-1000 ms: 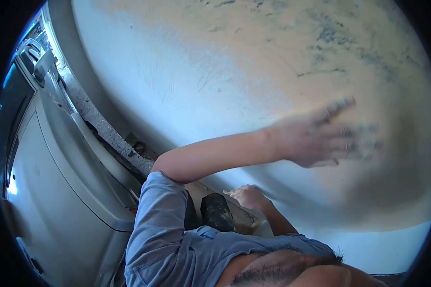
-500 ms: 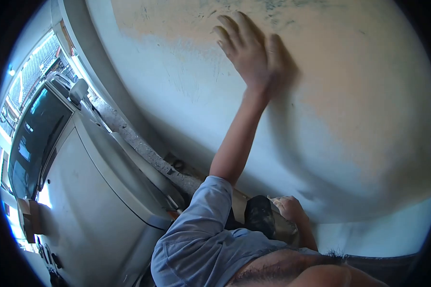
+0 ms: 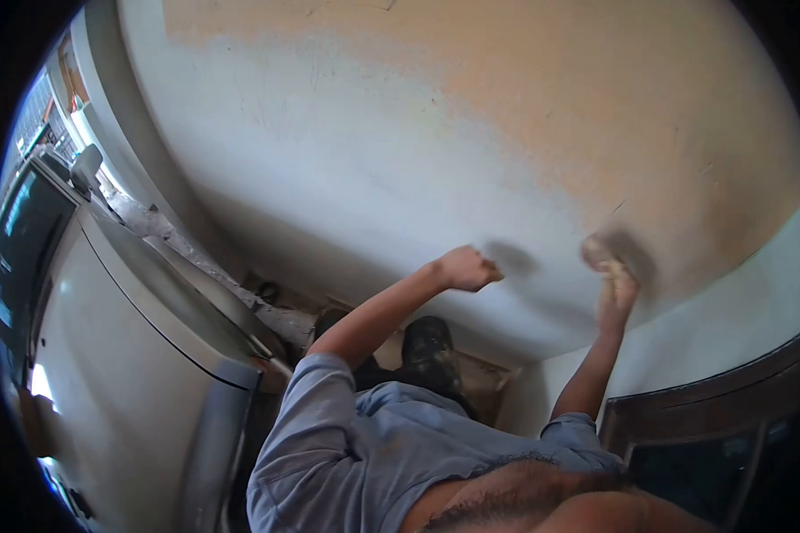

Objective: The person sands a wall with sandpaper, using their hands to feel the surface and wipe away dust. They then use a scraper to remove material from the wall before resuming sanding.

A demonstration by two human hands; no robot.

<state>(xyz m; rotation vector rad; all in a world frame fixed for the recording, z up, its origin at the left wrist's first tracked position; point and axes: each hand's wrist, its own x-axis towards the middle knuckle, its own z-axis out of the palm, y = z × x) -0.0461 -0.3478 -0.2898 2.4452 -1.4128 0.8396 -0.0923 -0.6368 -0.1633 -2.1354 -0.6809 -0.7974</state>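
A pale wall (image 3: 356, 160) with broad tan patches of filler-like coating (image 3: 542, 80) fills the view in front of me. My left hand (image 3: 471, 268) is curled into a fist before the lower wall, its shadow falling just to the right. Nothing shows in its fingers. Farther right, my right hand (image 3: 620, 291) is raised close to the wall, its fingers closed around a small roundish tan thing (image 3: 598, 254). Motion blurs that thing, and I cannot tell its kind. It overlaps the lower border of the tan coating.
A light-coloured vehicle (image 3: 124, 338) with a dark windshield stands close on my left. Below me are my dark, stained trouser legs (image 3: 428, 351). A dark-framed panel (image 3: 702, 409) is at lower right. Rubble-like debris (image 3: 284, 322) lies along the wall's foot.
My left hand has come down off the upper wall and closed from flat to a fist. My right hand has risen from beside my knee to the wall. The view has shifted right.
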